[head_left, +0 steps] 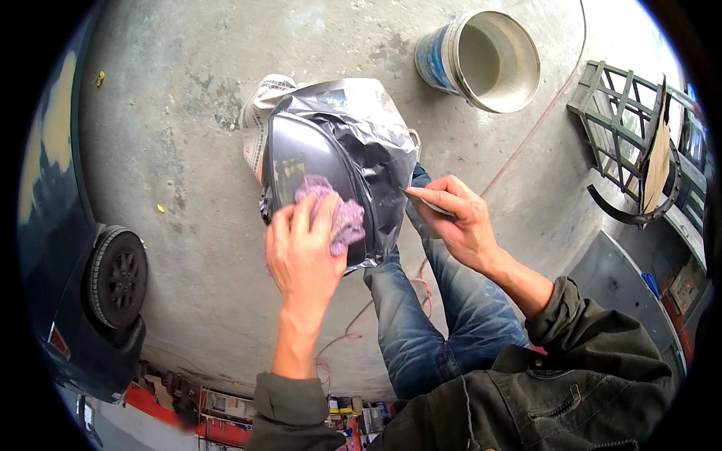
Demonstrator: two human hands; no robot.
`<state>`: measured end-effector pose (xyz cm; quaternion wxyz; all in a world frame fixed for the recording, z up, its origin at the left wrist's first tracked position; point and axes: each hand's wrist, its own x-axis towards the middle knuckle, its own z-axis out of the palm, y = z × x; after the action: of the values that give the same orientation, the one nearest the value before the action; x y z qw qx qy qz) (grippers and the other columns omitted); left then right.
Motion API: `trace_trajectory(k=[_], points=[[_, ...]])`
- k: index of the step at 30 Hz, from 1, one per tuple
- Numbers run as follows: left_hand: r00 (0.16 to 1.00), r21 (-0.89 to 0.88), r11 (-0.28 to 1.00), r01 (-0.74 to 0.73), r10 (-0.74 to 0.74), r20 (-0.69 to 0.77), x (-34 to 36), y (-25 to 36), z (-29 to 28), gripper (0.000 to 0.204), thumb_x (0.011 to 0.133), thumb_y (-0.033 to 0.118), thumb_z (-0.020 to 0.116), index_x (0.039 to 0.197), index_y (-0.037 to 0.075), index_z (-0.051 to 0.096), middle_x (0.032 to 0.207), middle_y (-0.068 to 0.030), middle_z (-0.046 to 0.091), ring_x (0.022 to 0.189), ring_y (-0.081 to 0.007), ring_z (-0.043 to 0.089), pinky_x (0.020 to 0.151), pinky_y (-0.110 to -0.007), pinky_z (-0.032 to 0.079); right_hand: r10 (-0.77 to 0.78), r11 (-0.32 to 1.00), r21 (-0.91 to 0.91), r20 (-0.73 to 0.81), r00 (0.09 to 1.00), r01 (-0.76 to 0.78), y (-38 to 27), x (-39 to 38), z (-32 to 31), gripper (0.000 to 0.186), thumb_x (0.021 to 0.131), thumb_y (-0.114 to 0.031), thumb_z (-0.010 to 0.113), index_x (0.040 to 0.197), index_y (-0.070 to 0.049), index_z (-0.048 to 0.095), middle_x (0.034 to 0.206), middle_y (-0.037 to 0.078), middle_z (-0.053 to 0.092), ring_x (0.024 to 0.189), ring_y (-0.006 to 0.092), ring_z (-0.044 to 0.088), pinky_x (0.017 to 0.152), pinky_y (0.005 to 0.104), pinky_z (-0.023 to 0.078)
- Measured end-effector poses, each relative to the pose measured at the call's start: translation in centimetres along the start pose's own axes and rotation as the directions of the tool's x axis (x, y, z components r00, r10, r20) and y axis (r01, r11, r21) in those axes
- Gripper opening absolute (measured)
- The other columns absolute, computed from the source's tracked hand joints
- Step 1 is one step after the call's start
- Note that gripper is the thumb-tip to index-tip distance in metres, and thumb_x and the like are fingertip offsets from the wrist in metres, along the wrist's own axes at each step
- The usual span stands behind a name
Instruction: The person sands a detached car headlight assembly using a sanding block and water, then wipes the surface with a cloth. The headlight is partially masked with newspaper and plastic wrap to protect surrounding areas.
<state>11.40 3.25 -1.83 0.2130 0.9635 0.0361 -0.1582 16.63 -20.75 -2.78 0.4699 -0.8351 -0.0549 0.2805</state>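
A glossy grey curved lens, apparently of a car headlight [304, 143], lies in front of me, partly wrapped in dark and silver plastic sheeting [387, 143]. My left hand [302, 244] is closed on a crumpled purple cloth [347, 225] and presses it against the lower part of the lens. To the right of the wrapping, my right hand [462, 222] pinches a thin, dark greyish sheet [429, 203], possibly sandpaper, between thumb and fingers. That sheet is held apart from the lens. Whatever supports the headlight is mostly hidden; a white printed sack [256, 113] shows at its left.
A white and blue bucket [451, 64] stands beyond, at the right. Along the left is a dark car with a wheel [119, 276]. A metal frame [620, 113] stands at the far right. A thin red hose [519, 154] crosses the concrete floor and passes near my legs.
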Motion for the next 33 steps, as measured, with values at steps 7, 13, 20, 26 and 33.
trace_trajectory(k=[7, 13, 20, 26, 33], points=[[0.995, -0.203, 0.974, 0.097, -0.095, 0.019, -5.9, 1.2, 1.6, 0.066, 0.057, 0.008, 0.080, 0.121, 0.016, 0.068, 0.117, -0.0053, 0.063, 0.104, -0.0305, 0.058, 0.093, -0.043, 0.049, 0.403, 0.707, 0.575, 0.150, 0.903, -0.411, 1.6, -0.1, 0.5, 0.018, 0.097, -0.009, 0.065, 0.110, 0.001, 0.071, 0.098, -0.001, 0.069, 0.087, 0.0079, 0.063, 0.077, 0.0250, 0.052], [0.985, -0.460, 0.871, 0.170, -0.153, 0.075, -9.0, 2.1, 0.9, 0.063, 0.058, 0.011, 0.078, 0.120, 0.013, 0.068, 0.117, -0.0066, 0.063, 0.101, -0.0303, 0.059, 0.090, -0.042, 0.050, 0.572, 0.308, 0.708, 0.396, 0.719, -0.635, 1.0, 0.7, 0.6, 0.021, 0.098, -0.019, 0.066, 0.110, -0.002, 0.069, 0.100, 0.004, 0.072, 0.084, 0.0115, 0.068, 0.074, 0.0289, 0.057], [0.978, -0.457, 0.866, 0.204, -0.205, 0.049, -10.2, 1.6, 1.2, 0.062, 0.058, 0.011, 0.076, 0.120, 0.011, 0.068, 0.139, -0.0123, 0.058, 0.103, -0.0331, 0.060, 0.091, -0.042, 0.050, 0.451, 0.398, 0.632, 0.497, 0.741, -0.666, 0.3, 1.7, 2.3, 0.023, 0.093, -0.009, 0.068, 0.114, 0.001, 0.066, 0.100, 0.009, 0.073, 0.088, 0.0150, 0.071, 0.082, 0.0306, 0.058], [0.959, -0.518, 0.813, 0.266, -0.276, 0.060, -10.4, 0.7, 2.0, 0.060, 0.059, 0.010, 0.071, 0.120, 0.007, 0.068, 0.156, -0.0212, 0.039, 0.112, -0.0385, 0.060, 0.095, -0.043, 0.050, 0.223, 0.851, 0.367, 0.395, 0.891, -0.376, -1.3, 7.0, 5.9, 0.016, 0.094, -0.015, 0.061, 0.093, 0.001, 0.062, 0.080, 0.009, 0.069, 0.070, 0.0135, 0.065, 0.067, 0.0309, 0.052], [0.961, -0.492, 0.828, 0.268, -0.266, 0.075, -10.5, 0.5, 2.5, 0.060, 0.061, 0.009, 0.071, 0.121, 0.008, 0.069, 0.159, -0.0215, 0.036, 0.115, -0.0396, 0.060, 0.094, -0.043, 0.051, 0.022, 0.961, -0.277, 0.133, 0.991, 0.016, -5.3, 13.1, 10.7, 0.039, 0.079, -0.037, 0.079, 0.095, -0.002, 0.073, 0.080, 0.018, 0.072, 0.080, 0.0365, 0.072, 0.072, 0.0468, 0.055]])
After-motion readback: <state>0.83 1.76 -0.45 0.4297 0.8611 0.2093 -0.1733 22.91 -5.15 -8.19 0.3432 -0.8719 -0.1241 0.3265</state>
